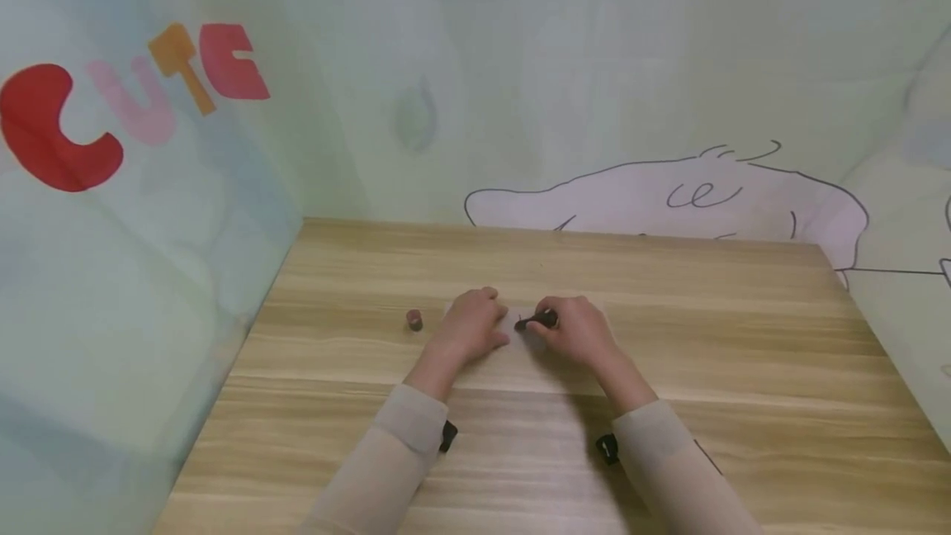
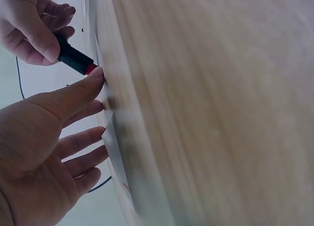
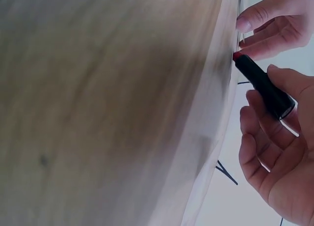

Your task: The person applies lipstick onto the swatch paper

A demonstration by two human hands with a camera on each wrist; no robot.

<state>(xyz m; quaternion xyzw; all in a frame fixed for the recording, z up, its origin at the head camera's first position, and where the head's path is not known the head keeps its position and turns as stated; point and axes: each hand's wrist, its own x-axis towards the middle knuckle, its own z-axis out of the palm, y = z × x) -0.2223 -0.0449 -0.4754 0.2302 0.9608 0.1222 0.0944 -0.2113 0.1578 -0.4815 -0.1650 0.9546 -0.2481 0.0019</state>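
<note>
The wood-grained worktop point(image 1: 520, 469) is backed by a pale green wall point(image 1: 490, 40) on which a light cartoon figure point(image 1: 631, 201) is outlined in black, and the colourful letters point(image 1: 152, 97) spelling "CUTE" are shown on the left-hand side. Between the two hands, a thin pale sheet point(image 1: 526, 343) is laid flat on the worktop, its outline partly covered by them. A black tube point(image 3: 265, 86) with a red tip point(image 3: 237, 55) is held in the right hand point(image 1: 579, 333), pinched between thumb and fingers; it is tilted over the sheet, with the red tip pointed down and towards the left hand. Whether the sheet is actually touched by the tip cannot be told for certain. The left hand point(image 1: 470, 324) is rested on the left part of the sheet, its fingers spread and nothing gripped; in the left wrist view, its thumb is seen close to the red tip. Just beyond the left hand, on its outer side, a small dark reddish cylinder point(image 1: 413, 320) is placed on the worktop, apart from the sheet. Both forearms are covered by light sleeves point(image 1: 404, 444), and beside each of them a small black piece point(image 1: 607, 448) is partly seen
</note>
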